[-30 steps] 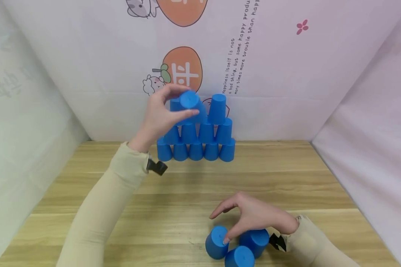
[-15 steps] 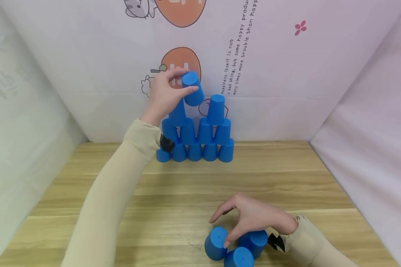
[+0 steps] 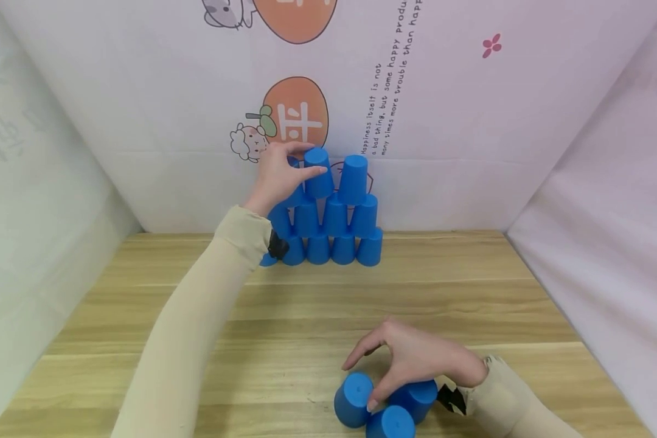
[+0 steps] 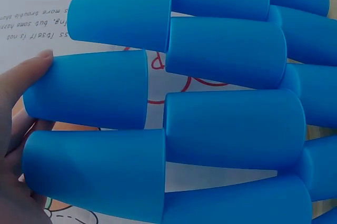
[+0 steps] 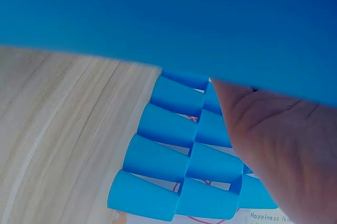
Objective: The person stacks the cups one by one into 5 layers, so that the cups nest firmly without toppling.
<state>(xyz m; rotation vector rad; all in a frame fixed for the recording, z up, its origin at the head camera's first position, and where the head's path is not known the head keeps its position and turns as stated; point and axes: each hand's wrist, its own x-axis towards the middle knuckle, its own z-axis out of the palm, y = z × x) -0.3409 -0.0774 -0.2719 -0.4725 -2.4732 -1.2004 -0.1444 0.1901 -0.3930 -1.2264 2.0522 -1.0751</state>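
In the head view, my left hand (image 3: 278, 177) pinches an upside-down blue cup (image 3: 320, 181) between thumb and fingers. That cup is in the third row of a stacked cup pyramid, between a left cup partly behind my hand and a right cup (image 3: 353, 180). The left wrist view shows a small gap between the held cup (image 4: 89, 90) and the cups (image 4: 231, 126) below. My right hand (image 3: 416, 353) hovers, fingers curved, over three upside-down cups: a left one (image 3: 353, 400), a front one (image 3: 392, 422) and a right one (image 3: 419, 396). Its thumb is by the left cup; contact is unclear.
The pyramid's bottom row (image 3: 319, 249) stands at the back of the wooden table (image 3: 285, 340), close to a printed white backdrop (image 3: 443, 121). White sheets (image 3: 608, 182) hang on both sides. A blurred blue cup (image 5: 158, 19) fills the top of the right wrist view.
My left hand first raised the held cup above the pyramid, then lowered it between the two third-row cups. My right hand has stayed over the three cups.
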